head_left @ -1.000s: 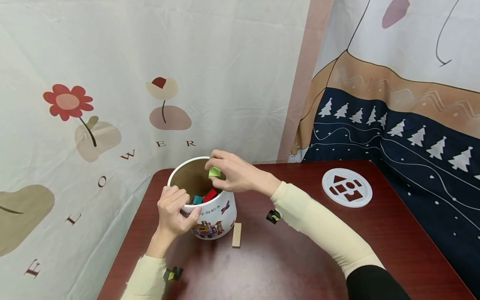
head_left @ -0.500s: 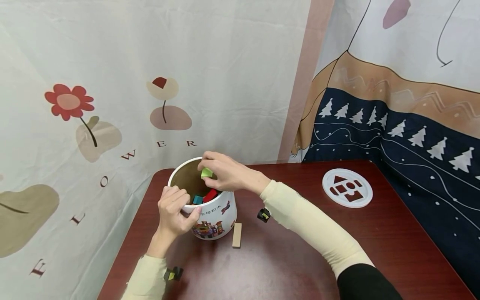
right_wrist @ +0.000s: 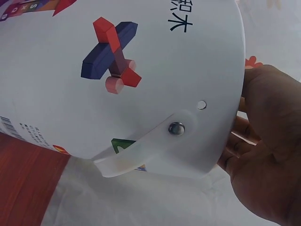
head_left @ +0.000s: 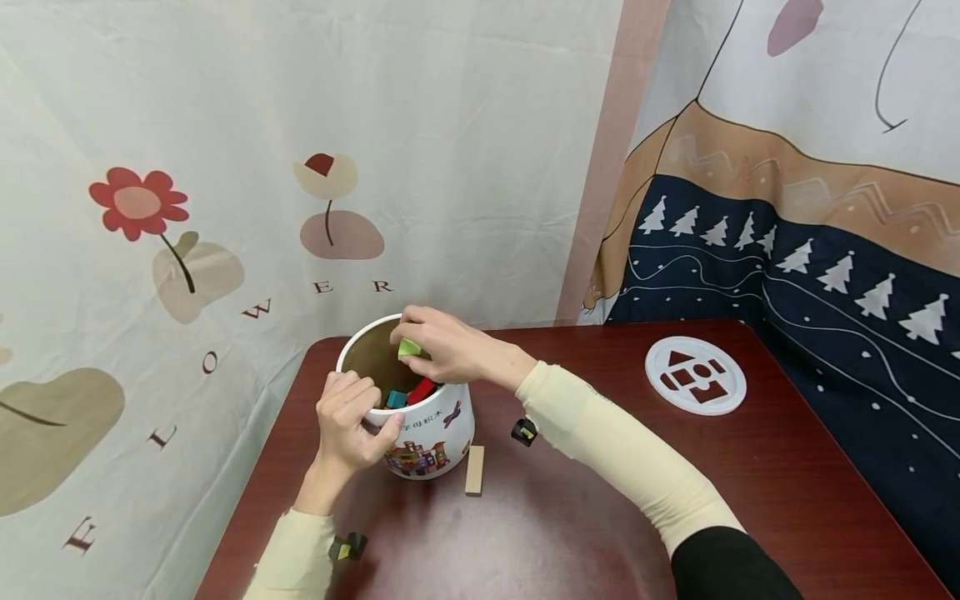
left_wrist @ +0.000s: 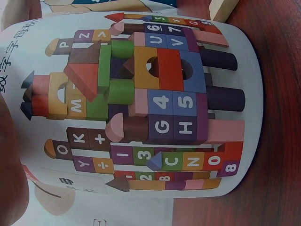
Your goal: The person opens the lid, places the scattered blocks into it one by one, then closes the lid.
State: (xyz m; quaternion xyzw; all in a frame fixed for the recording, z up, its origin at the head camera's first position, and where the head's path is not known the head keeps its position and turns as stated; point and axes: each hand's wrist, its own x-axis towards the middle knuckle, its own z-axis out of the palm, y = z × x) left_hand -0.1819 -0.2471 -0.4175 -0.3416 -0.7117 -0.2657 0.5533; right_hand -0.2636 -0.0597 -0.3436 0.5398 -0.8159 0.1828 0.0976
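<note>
A white bucket (head_left: 438,437) printed with a colourful block castle stands on the table. My left hand (head_left: 348,417) grips its near-left rim, thumb outside; in the left wrist view the printed wall (left_wrist: 254,108) fills most of the picture. Over the bucket's mouth my right hand (head_left: 446,343) pinches a light green block (head_left: 408,347) between thumb and fingers. Below it, a red block (head_left: 422,390) and a teal block (head_left: 396,399) lie inside. The right wrist view shows my right hand (right_wrist: 268,146) at the rim, its fingertips and the green block hidden behind the bucket wall.
A plain wooden block (head_left: 474,471) lies on the table just right of the bucket. Farther right is a round white lid (head_left: 660,390) with shaped cutouts. The bucket's pale strap handle (right_wrist: 127,160) hangs down its side. Printed cloth hangs behind the table (head_left: 585,500).
My right hand has moved left with the green block, from the bucket's right rim to farther over its mouth. My left hand and the bucket have stayed put.
</note>
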